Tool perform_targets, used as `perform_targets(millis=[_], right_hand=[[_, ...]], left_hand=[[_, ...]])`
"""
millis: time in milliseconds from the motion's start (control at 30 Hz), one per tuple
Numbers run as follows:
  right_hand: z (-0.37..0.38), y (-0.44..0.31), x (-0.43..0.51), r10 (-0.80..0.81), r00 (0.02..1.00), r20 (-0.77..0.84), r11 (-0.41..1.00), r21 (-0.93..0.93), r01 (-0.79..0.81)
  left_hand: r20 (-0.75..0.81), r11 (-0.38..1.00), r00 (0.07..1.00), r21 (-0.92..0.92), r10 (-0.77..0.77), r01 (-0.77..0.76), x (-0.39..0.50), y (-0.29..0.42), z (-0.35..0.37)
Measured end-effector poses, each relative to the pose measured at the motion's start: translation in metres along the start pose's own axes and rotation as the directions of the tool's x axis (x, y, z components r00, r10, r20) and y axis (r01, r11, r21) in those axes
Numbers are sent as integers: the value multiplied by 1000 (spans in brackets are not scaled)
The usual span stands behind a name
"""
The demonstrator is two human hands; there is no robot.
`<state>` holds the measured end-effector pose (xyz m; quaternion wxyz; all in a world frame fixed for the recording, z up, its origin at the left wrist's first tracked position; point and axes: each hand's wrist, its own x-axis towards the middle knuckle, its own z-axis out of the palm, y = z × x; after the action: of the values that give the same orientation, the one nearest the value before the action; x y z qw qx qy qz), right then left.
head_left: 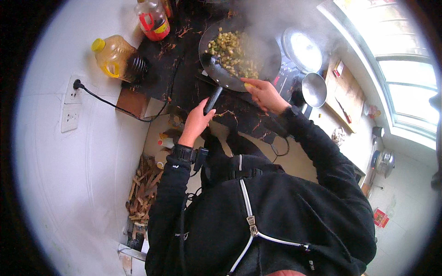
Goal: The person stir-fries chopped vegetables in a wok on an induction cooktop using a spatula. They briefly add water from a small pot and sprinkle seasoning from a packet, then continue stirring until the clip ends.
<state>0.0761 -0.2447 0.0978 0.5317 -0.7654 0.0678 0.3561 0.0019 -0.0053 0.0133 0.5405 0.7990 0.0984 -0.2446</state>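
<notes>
My left hand [197, 120] grips the black handle [214, 96] of a dark wok [232, 82]. Small diced pieces of browned food [226, 45], with bits of green, lie in the wok, and thick steam hides part of its right side. At the near right rim, my right hand [266, 96] is closed on a yellow utensil handle [248, 85]; the rest of that utensil is not clearly visible. Beneath the wok is a black marbled countertop [221, 115], with an induction cooker's panel [284, 81] showing on the right.
An oil jug [114, 57] and a red-handled bottle [153, 24] stand left. Right are a glass lid [303, 50], a metal ladle [314, 89] and a cutting board [340, 93] bearing a knife [343, 109]. A power cord [114, 107] hangs from the wall; firewood [143, 189] lies below.
</notes>
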Motion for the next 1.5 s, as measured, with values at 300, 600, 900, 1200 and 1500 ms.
perform_targets(millis=[300,600,900,1200,1500], right_hand=[[-28,-6,38,42,983,-180,905,423,39],[-51,-2,79,-629,770,-103,275,-957,97],[-81,31,11,-433,882,-184,454,-890,37],[-108,-33,-87,-259,966,-10,463,-879,115],[-76,-2,-9,-339,941,-1,459,-873,165]], left_hand=[[-9,999,1000,-41,13,-14,-4,2,0],[-25,998,999,-51,33,-34,-2,2,1],[-40,999,998,-29,41,-42,-2,-3,6],[-6,998,999,-39,40,-40,-4,2,3],[-10,999,1000,-44,17,-18,0,-3,5]])
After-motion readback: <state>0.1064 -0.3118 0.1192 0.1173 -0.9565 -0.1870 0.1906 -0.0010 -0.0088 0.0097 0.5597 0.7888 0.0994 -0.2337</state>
